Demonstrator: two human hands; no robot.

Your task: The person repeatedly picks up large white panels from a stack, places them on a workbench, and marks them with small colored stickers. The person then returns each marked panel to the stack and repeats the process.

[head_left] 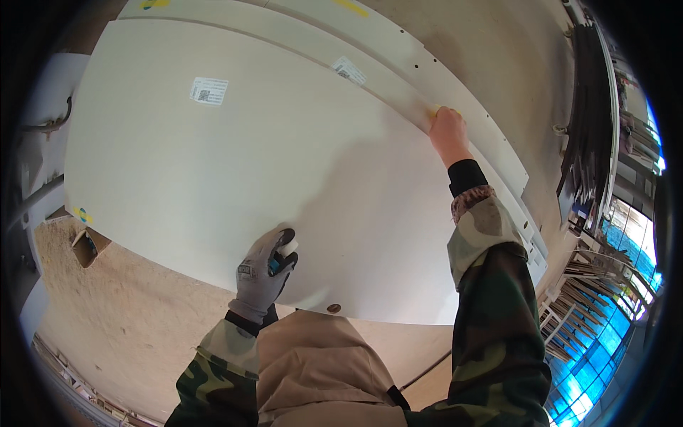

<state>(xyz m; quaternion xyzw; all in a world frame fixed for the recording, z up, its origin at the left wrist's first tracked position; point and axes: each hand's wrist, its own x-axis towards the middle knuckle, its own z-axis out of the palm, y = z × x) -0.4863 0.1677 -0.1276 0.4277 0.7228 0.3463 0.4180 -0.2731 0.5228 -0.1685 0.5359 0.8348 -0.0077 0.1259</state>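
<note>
A wide, pale, off-white panel [163, 156] lies flat, filling most of the view in front of a person looking down. More pale panels [398, 53] lie under it, jutting out along its far side and to the right. At the bottom is the person's tan apron [320, 377], between two camouflage sleeves. The left hand [265, 274], in a gray glove with black fingertips, is over the panel's near edge. The bare right hand [448, 132] reaches to the panel's far right edge. A white printed label [208, 91] sits at the panel's upper left. The right hand's fingers are curled tight on a yellow piece [436, 110], mostly hidden. The left thumb and fingers are closed around a small white item [287, 248].
</note>
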